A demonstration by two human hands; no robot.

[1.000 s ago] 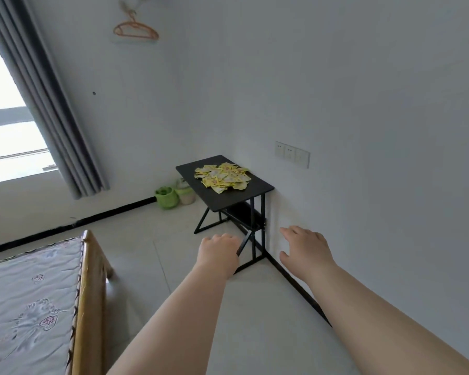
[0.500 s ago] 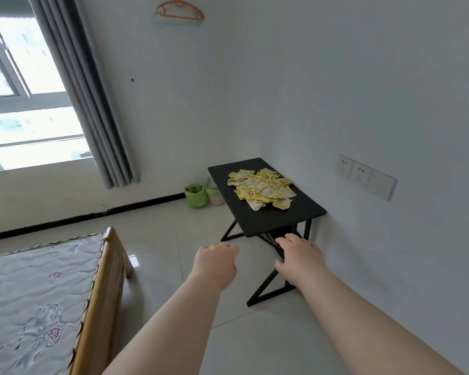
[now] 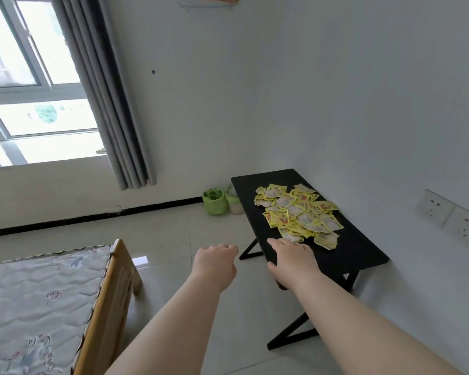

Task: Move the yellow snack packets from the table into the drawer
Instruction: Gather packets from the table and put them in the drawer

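Note:
A heap of several yellow snack packets (image 3: 298, 212) lies on a small black table (image 3: 358, 247) that stands against the right wall. My right hand (image 3: 293, 259) hovers over the table's near left edge, fingers spread, its fingertips just short of the nearest packets and holding nothing. My left hand (image 3: 215, 262) is out over the floor to the left of the table, fingers curled loosely with nothing in them. No drawer is in view.
A bed with a wooden frame (image 3: 111, 288) and quilted mattress fills the lower left. A green pot (image 3: 214, 201) and a pale container (image 3: 234, 203) sit on the floor behind the table. Wall sockets (image 3: 455, 219) are on the right; a window and grey curtain (image 3: 103, 90) on the left.
The view has closed in on the table, which now looms larger and further right. My right hand has come up from below the tabletop to its near edge, close to the packets.

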